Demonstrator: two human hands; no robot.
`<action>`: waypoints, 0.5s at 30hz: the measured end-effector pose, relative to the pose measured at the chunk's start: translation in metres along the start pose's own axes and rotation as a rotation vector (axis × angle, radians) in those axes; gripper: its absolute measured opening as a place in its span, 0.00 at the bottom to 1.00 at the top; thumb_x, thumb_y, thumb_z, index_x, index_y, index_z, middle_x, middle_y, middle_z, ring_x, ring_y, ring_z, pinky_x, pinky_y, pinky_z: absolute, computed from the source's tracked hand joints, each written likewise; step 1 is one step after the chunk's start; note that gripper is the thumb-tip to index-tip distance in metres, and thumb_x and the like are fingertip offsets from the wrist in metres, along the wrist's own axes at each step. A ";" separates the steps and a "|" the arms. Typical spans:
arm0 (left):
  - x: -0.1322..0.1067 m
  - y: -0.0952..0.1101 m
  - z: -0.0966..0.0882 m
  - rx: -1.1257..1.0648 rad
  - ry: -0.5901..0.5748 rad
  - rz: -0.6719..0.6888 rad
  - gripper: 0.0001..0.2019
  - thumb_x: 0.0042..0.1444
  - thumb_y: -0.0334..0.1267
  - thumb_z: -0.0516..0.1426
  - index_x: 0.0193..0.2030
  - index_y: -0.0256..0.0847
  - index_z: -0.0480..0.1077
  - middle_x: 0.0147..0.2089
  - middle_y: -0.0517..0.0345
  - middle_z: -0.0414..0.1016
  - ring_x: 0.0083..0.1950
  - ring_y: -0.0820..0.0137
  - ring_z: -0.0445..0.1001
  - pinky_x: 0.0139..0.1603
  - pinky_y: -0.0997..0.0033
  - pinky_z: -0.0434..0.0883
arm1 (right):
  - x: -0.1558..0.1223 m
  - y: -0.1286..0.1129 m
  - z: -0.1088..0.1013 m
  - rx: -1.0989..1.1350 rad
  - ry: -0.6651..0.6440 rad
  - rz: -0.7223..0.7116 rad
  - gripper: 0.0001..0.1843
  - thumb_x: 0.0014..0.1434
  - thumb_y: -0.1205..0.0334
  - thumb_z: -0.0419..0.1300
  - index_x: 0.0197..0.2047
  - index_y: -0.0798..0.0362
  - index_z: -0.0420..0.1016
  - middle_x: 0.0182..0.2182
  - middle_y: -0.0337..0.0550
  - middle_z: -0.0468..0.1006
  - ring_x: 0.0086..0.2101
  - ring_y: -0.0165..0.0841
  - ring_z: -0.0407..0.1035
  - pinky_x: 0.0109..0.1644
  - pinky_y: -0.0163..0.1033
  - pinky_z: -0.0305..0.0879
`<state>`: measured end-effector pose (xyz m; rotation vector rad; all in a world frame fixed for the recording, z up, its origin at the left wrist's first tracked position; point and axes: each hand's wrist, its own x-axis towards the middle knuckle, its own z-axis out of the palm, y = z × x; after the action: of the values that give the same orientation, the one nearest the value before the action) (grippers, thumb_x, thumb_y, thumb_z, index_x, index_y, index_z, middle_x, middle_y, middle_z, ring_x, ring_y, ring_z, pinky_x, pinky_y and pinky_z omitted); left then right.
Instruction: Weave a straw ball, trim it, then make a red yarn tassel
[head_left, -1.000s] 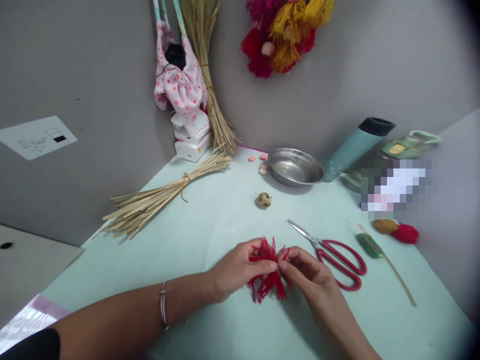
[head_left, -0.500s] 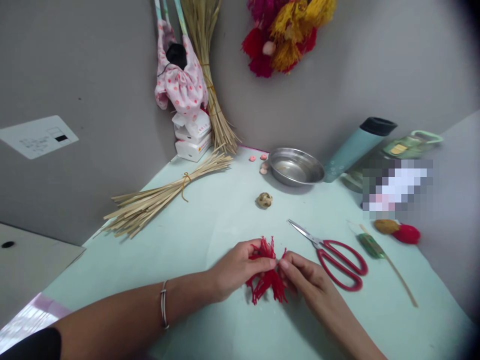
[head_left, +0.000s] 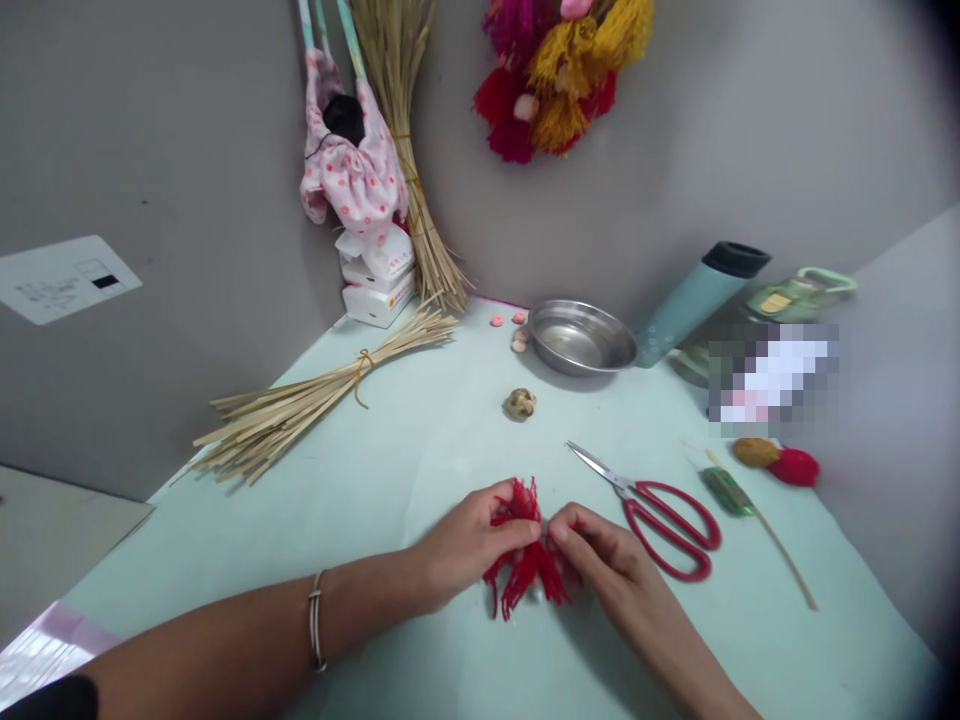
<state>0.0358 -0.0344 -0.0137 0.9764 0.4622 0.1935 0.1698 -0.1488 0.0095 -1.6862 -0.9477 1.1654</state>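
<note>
A bundle of red yarn (head_left: 525, 575) lies on the pale green table (head_left: 420, 450), its cut strands fanning out above and below a pinched middle. My left hand (head_left: 469, 540) grips it from the left, thumb and fingers closed on the middle. My right hand (head_left: 600, 555) meets it from the right, fingertips pinched at the same spot. A thin metal bracelet sits on my left wrist.
Red-handled scissors (head_left: 660, 505) lie just right of my hands. Further right are a green-tipped stick (head_left: 739, 500) and a red and yellow pom-pom (head_left: 780, 462). Behind: a steel bowl (head_left: 581, 338), a teal flask (head_left: 694, 300), a small bead (head_left: 520, 403), a tied straw bundle (head_left: 300, 405).
Both hands stay pinched on the yarn, and the right fingertips have drawn in closer to the left. The view has shifted slightly.
</note>
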 end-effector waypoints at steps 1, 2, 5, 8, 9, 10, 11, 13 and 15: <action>0.000 0.000 0.000 0.013 0.009 -0.001 0.10 0.55 0.39 0.61 0.33 0.38 0.65 0.28 0.63 0.69 0.28 0.77 0.69 0.31 0.76 0.64 | 0.000 0.001 0.000 0.017 -0.007 0.005 0.22 0.63 0.42 0.55 0.29 0.52 0.67 0.22 0.34 0.66 0.25 0.29 0.57 0.30 0.36 0.51; 0.000 0.001 0.000 0.024 0.009 -0.002 0.09 0.55 0.38 0.60 0.33 0.38 0.64 0.28 0.63 0.68 0.27 0.77 0.68 0.30 0.77 0.63 | 0.000 0.001 0.000 0.027 -0.010 0.011 0.22 0.63 0.42 0.56 0.30 0.52 0.68 0.23 0.35 0.67 0.25 0.29 0.57 0.30 0.36 0.52; -0.001 0.001 0.000 0.057 -0.007 0.010 0.05 0.56 0.34 0.58 0.34 0.38 0.64 0.27 0.65 0.66 0.26 0.79 0.65 0.28 0.77 0.60 | 0.001 0.004 -0.001 0.032 0.020 0.011 0.20 0.60 0.42 0.59 0.32 0.53 0.69 0.24 0.34 0.65 0.26 0.29 0.56 0.30 0.35 0.52; -0.001 0.001 -0.002 0.100 -0.023 0.032 0.04 0.55 0.32 0.57 0.35 0.38 0.64 0.28 0.64 0.66 0.27 0.79 0.64 0.29 0.77 0.60 | 0.002 0.004 -0.001 0.018 0.063 -0.004 0.20 0.59 0.43 0.60 0.32 0.53 0.69 0.25 0.35 0.65 0.27 0.29 0.56 0.31 0.35 0.53; -0.001 0.001 -0.002 0.117 -0.024 0.037 0.04 0.55 0.32 0.57 0.35 0.38 0.65 0.29 0.64 0.66 0.28 0.79 0.64 0.30 0.77 0.60 | 0.001 0.004 -0.001 0.009 0.075 -0.010 0.20 0.59 0.43 0.60 0.31 0.53 0.69 0.25 0.35 0.65 0.27 0.30 0.56 0.31 0.35 0.54; -0.001 0.001 -0.003 0.135 -0.027 0.040 0.04 0.55 0.33 0.58 0.35 0.37 0.65 0.29 0.63 0.67 0.28 0.78 0.64 0.31 0.77 0.61 | 0.001 0.004 0.000 0.001 0.084 -0.013 0.20 0.59 0.43 0.60 0.31 0.53 0.69 0.25 0.35 0.66 0.28 0.30 0.57 0.32 0.36 0.54; 0.000 0.001 -0.003 0.152 -0.028 0.040 0.05 0.54 0.33 0.58 0.35 0.37 0.65 0.30 0.62 0.67 0.29 0.78 0.64 0.31 0.76 0.61 | 0.001 0.003 0.000 -0.003 0.092 -0.015 0.21 0.59 0.43 0.60 0.31 0.53 0.70 0.25 0.36 0.66 0.28 0.30 0.57 0.32 0.36 0.55; 0.000 0.001 -0.002 0.172 -0.024 0.032 0.05 0.53 0.35 0.59 0.34 0.36 0.66 0.29 0.61 0.67 0.29 0.77 0.64 0.31 0.76 0.61 | 0.001 0.003 0.000 -0.001 0.095 -0.012 0.21 0.59 0.43 0.61 0.31 0.54 0.70 0.25 0.36 0.66 0.28 0.30 0.57 0.33 0.36 0.55; 0.000 0.002 -0.001 0.170 -0.017 0.021 0.05 0.53 0.35 0.58 0.34 0.37 0.66 0.28 0.62 0.66 0.28 0.77 0.63 0.30 0.76 0.60 | 0.001 0.002 0.001 0.016 0.090 -0.007 0.21 0.58 0.43 0.62 0.30 0.54 0.70 0.24 0.35 0.65 0.27 0.30 0.56 0.32 0.35 0.54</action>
<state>0.0352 -0.0327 -0.0130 1.1488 0.4579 0.1664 0.1696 -0.1486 0.0074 -1.7070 -0.8861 1.0799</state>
